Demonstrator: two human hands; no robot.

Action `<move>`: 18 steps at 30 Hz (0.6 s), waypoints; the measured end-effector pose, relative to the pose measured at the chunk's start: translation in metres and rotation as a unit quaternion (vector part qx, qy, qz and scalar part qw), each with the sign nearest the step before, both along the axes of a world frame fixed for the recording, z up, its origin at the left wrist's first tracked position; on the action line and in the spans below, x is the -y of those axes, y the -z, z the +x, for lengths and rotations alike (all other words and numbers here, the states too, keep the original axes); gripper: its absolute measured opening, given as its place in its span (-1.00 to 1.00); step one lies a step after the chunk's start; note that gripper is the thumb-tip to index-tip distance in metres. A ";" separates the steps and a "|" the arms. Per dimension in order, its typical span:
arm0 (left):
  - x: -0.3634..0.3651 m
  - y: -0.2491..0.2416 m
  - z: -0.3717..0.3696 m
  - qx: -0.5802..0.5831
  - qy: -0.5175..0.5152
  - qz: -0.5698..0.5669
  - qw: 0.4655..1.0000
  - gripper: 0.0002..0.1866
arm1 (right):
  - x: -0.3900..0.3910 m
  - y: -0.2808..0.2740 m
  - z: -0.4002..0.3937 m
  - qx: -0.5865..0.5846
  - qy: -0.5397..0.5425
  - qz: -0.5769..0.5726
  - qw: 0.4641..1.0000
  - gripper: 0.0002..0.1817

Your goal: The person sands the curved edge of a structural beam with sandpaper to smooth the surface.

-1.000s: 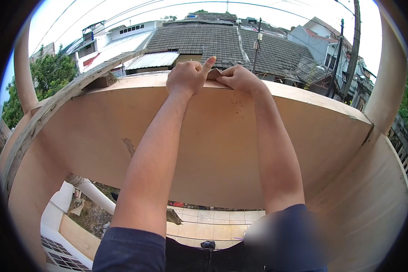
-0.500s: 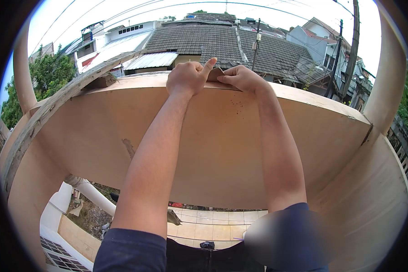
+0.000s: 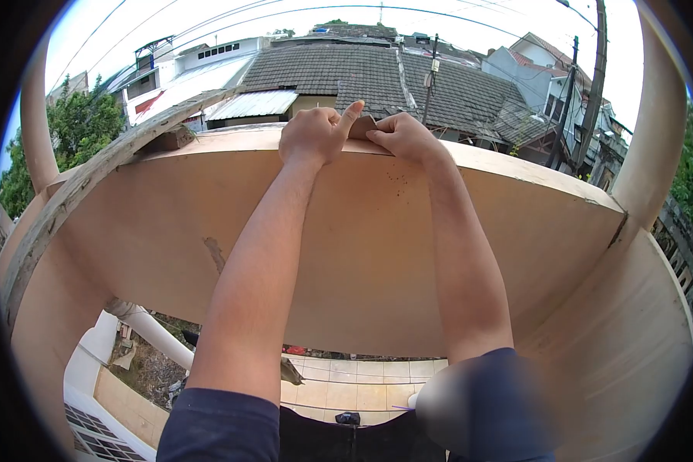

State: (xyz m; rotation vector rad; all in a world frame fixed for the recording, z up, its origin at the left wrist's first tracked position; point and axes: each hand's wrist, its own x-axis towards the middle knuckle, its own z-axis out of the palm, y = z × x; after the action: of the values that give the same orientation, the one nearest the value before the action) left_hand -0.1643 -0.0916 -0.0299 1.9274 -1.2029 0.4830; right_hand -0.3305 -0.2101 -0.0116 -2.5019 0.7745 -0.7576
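Both arms stretch forward to the top edge of a peach-painted wall [image 3: 362, 254]. Between the hands is a small, stiff brown sheet [image 3: 362, 127], like sandpaper, against the ledge. My right hand [image 3: 403, 137] pinches its right end between thumb and fingers. My left hand [image 3: 313, 136] rests on the ledge at the sheet's left end. Its fingers are curled and its thumb points up; what lies under those fingers is hidden. Small dark specks [image 3: 397, 183] mark the wall face below my right hand.
A weathered curved strip [image 3: 92, 173] runs along the left, over a dark block [image 3: 173, 138] on the ledge. Round columns [image 3: 658, 115] stand at both sides. Far below is a tiled floor [image 3: 354, 385]. Tiled roofs [image 3: 316, 73] and a utility pole [image 3: 593, 92] lie beyond.
The whole view has shifted slightly. Both hands keep nearly the same place on the ledge, with the brown sheet between them and a little more of it showing.
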 end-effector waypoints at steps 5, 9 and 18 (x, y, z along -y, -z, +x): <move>-0.009 -0.006 -0.007 -0.023 0.010 0.032 0.999 0.01 | -0.003 0.001 0.003 -0.022 0.040 -0.022 0.999 -0.68; -0.009 -0.008 -0.006 -0.022 0.006 0.051 0.998 0.04 | 0.001 -0.002 -0.001 -0.002 -0.001 0.002 1.000 -0.70; -0.004 -0.005 -0.004 -0.012 -0.006 0.042 0.999 0.03 | 0.007 0.004 0.007 0.029 0.027 -0.024 0.999 -0.69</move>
State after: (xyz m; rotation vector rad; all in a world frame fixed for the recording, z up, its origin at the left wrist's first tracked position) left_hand -0.1687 -0.0872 -0.0252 2.0068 -1.2138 0.4220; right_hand -0.3239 -0.2174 -0.0159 -2.4973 0.8159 -0.8739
